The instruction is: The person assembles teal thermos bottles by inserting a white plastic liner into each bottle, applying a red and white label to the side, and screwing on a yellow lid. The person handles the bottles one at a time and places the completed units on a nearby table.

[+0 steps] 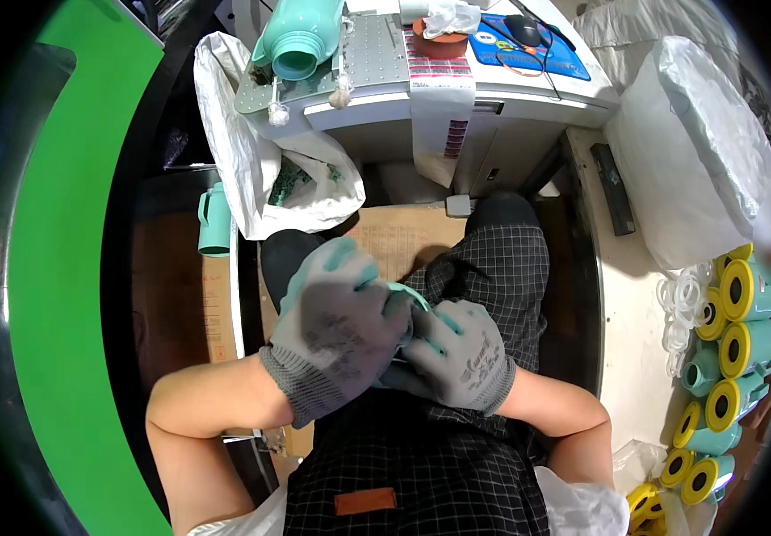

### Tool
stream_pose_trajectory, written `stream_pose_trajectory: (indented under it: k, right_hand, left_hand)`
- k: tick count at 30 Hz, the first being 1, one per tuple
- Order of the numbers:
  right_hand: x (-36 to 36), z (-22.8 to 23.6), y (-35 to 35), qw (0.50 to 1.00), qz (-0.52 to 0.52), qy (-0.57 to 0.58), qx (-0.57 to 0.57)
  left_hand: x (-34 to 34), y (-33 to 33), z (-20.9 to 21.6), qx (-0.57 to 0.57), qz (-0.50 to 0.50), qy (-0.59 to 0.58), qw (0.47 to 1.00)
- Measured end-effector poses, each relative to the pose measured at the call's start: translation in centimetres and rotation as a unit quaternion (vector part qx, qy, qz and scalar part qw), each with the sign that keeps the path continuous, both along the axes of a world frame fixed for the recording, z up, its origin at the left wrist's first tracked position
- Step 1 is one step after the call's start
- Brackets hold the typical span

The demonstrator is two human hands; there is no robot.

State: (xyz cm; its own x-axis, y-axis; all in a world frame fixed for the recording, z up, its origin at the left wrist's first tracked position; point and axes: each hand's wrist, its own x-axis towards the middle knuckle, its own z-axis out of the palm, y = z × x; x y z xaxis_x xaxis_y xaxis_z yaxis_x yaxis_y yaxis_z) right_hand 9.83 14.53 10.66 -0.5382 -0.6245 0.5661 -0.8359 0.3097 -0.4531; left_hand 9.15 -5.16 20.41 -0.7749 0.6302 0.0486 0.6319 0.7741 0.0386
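Both my hands wear grey knit gloves with teal coating and meet over my lap. My left hand (336,317) is closed on a teal plastic piece (410,292), of which only a thin curved rim shows past the gloves. From the other side my right hand (460,351) presses its bent fingers to the same piece, thumb and fingertips close to those of the left. The gloves hide most of the piece, so its full shape cannot be made out.
A teal jug body (301,45) lies on a perforated metal plate (377,54) ahead. Below it hangs a white sack (229,134) with green scraps. Another teal jug (214,223) stands left. White rings (685,299) and several yellow-ended jugs (737,348) lie right, near a big white bag (685,161).
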Motion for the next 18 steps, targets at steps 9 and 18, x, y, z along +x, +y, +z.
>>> stream_pose_trajectory:
  k: [9,18]
  right_hand:
    - [0.5,0.6,1.5,0.999,-0.004,-0.04,0.021]
    - [-0.3,-2.6,5.9,0.998,-0.058,-0.016,-0.034]
  left_hand:
    - [-3.7,1.4,0.2,-0.068,-0.115,-0.126,0.983]
    - [-7.1,5.1,-4.4,0.058,-0.086,-0.145,0.984]
